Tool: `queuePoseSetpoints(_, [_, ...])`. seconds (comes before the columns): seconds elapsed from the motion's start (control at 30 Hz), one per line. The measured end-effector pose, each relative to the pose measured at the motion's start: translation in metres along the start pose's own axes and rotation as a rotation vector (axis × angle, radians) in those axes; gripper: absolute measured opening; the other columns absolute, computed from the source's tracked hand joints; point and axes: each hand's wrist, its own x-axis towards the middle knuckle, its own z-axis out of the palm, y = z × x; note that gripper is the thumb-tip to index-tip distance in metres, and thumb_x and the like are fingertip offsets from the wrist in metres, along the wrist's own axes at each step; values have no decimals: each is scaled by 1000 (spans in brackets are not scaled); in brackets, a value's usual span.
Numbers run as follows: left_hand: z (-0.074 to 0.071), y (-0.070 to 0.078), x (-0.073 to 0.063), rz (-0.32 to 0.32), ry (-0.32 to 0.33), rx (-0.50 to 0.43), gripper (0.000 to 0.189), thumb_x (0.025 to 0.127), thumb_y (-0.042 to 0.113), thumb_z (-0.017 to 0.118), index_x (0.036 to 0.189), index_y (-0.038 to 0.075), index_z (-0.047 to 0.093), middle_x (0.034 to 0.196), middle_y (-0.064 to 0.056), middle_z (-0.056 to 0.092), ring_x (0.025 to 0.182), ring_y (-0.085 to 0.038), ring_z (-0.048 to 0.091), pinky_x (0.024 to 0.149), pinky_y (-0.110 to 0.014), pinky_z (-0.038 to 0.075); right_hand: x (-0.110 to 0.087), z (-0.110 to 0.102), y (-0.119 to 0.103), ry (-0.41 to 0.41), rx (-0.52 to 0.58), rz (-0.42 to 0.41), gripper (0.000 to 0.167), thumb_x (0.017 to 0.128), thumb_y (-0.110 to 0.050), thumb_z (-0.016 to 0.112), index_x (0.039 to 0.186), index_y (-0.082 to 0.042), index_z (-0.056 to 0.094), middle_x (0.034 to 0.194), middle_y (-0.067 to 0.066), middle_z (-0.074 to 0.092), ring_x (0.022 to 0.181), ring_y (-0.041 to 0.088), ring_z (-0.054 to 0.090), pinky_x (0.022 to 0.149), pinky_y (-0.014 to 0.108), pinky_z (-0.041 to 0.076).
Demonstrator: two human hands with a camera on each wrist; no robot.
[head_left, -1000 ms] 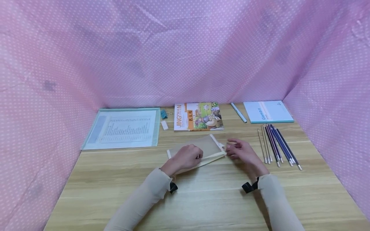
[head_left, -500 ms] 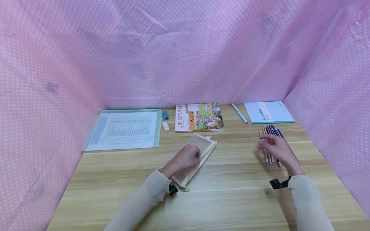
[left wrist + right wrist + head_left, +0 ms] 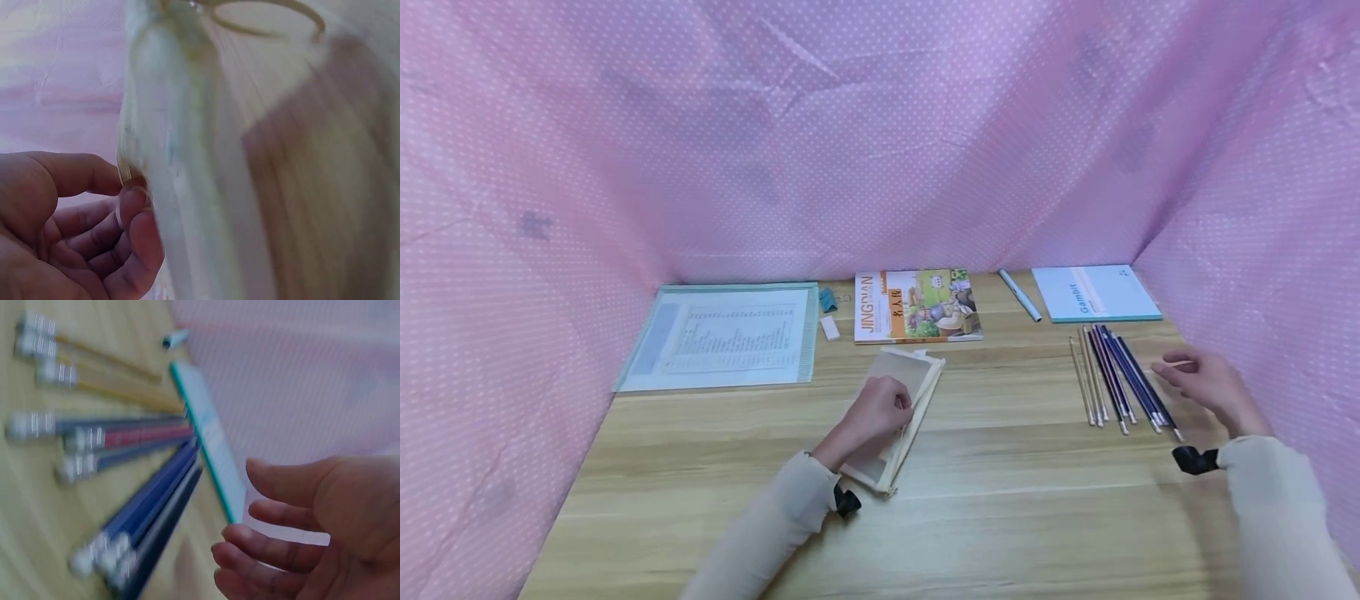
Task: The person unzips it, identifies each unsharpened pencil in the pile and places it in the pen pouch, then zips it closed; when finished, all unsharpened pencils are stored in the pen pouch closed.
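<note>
My left hand (image 3: 877,410) pinches the edge of a cream mesh zip pouch (image 3: 875,469) between thumb and curled fingers. In the left wrist view the pouch (image 3: 194,187) stands blurred beside the fingertips, with a cord loop (image 3: 269,19) at its far end. To the right, my right hand (image 3: 1213,387) is just beyond several pencils (image 3: 1105,375), its fingers relaxed and holding nothing. These pencils, tan, purple and dark blue with white eraser ends, lie fanned out on the table. In the right wrist view the loosely bent fingers (image 3: 269,550) are beside the dark blue pencils (image 3: 150,512).
Along the back of the wooden table (image 3: 1000,517) lie a clear document folder (image 3: 730,333), a teal binder clip (image 3: 827,300), a white eraser (image 3: 830,327), a picture-covered book (image 3: 919,306), a pen (image 3: 1020,296) and a Gambit notebook (image 3: 1097,293). Pink dotted cloth (image 3: 880,142) surrounds the table.
My right hand has left the pouch's zipped end and moved right, past the pencils. The pouch has turned in my left hand, from slanting across to pointing more away from me.
</note>
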Motion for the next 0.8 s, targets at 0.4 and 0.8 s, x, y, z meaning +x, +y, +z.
queuePoseSetpoints(0.4, [0, -6, -2, -78, 52, -148, 13, 88, 6, 66, 79, 3, 73, 62, 0, 63, 51, -7, 52, 47, -18, 39, 20, 2, 37, -155, 65, 58, 67, 101, -31, 57, 137, 22, 36, 79, -10, 62, 63, 0, 55, 60, 24, 52])
queuePoseSetpoints(0.8, [2, -5, -3, -119, 36, -179, 11, 88, 5, 64, 81, 2, 73, 63, -2, 64, 50, -8, 54, 45, -16, 41, 25, 3, 50, -117, 150, 29, 44, 101, -13, 55, 122, 24, 44, 72, -16, 59, 63, -2, 53, 57, 20, 49])
